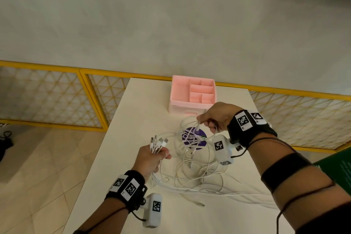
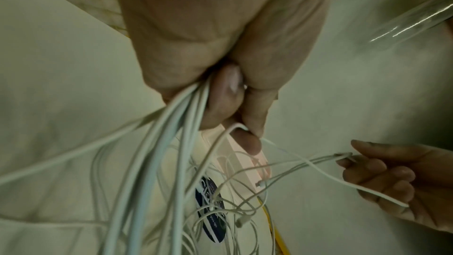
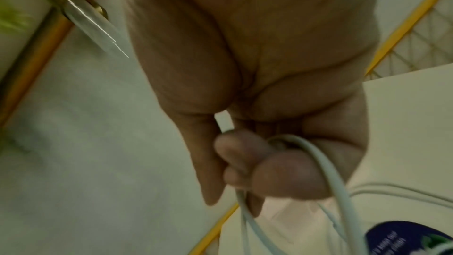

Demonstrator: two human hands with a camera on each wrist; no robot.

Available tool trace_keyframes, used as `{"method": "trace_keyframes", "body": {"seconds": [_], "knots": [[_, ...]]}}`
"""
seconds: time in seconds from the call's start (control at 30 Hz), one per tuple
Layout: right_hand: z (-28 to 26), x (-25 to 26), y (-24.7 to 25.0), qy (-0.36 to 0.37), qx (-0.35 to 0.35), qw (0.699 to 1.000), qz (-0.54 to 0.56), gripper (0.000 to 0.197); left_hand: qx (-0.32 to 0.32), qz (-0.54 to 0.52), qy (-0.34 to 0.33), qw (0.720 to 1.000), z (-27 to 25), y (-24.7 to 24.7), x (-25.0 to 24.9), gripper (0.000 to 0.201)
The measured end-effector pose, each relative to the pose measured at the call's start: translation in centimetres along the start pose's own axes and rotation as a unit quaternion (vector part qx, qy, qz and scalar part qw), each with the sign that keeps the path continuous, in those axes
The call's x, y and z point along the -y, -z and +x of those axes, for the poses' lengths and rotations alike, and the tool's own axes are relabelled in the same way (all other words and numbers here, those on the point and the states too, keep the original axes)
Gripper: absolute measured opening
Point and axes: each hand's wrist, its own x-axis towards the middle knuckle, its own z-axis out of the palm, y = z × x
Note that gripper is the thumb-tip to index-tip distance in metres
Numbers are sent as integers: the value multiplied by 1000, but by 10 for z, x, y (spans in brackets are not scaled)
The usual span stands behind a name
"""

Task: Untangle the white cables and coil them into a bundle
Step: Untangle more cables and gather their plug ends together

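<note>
1. Nearest me, my left hand (image 1: 150,159) is gripping a bunch of white cables (image 1: 191,178) just below their plugs (image 1: 159,142), which are fanning up out of the fist. I judge that this is keeping the gathered ends together while the rest hangs loose.
2. The slack is lying tangled on the white bench (image 1: 136,119), looping over a round purple sticker (image 1: 194,138).
3. Further out, my right hand (image 1: 214,118) is pinching one cable end and lifting it, probably to draw that strand out of the knot.
4. Beyond it, a pink divided box (image 1: 191,95) is sitting by the far edge.
5. Behind the bench, a yellow lattice railing (image 1: 57,97) is running along a pale wall; tan tiles are covering the floor (image 1: 38,157).
</note>
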Motion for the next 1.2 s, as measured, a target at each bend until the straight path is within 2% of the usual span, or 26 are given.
{"method": "trace_keyframes", "body": {"seconds": [0.1,0.17,0.27,0.37,0.43,0.53,0.57,0.63,0.7,0.73,0.8,0.9,1.07,1.2], "knots": [[-8,14,2,25,-3,999,-44,8,-16,-4,-3,1000,3,0,-2,5],[-11,21,4,41,-45,995,-73,7,-24,-3,-5,1000,4,0,-3,3],[-8,21,4,58,-114,983,-133,18,-28,-4,-17,999,3,-2,-7,3],[-6,12,-5,32,-127,973,-189,30,-25,-8,-32,999,1,-6,-12,5],[-4,6,-9,36,-109,983,-145,35,-25,-6,-36,999,1,-8,-15,5],[-11,12,-9,88,-47,993,59,29,-30,-1,-33,999,0,-4,-13,5],[-15,17,-7,120,-32,982,144,26,-30,3,-30,999,0,-4,-11,5],[-22,30,-3,184,-28,936,297,25,-31,16,-28,999,-2,-5,-9,4],[-25,40,-2,228,-38,895,381,25,-37,19,-34,999,-5,-10,-10,8],[-25,41,-2,247,-47,888,385,22,-39,15,-41,998,-6,-12,-11,9],[-25,41,-1,268,-71,894,351,14,-38,20,-55,998,-9,-16,-14,11],[-24,40,3,279,-94,899,323,17,-36,32,-67,997,-11,-15,-15,12],[-28,50,20,307,-131,861,384,27,-59,68,-56,994,-2,-2,-5,5],[-32,53,36,285,-137,853,415,22,-80,80,-11,993,2,9,11,6]]}}
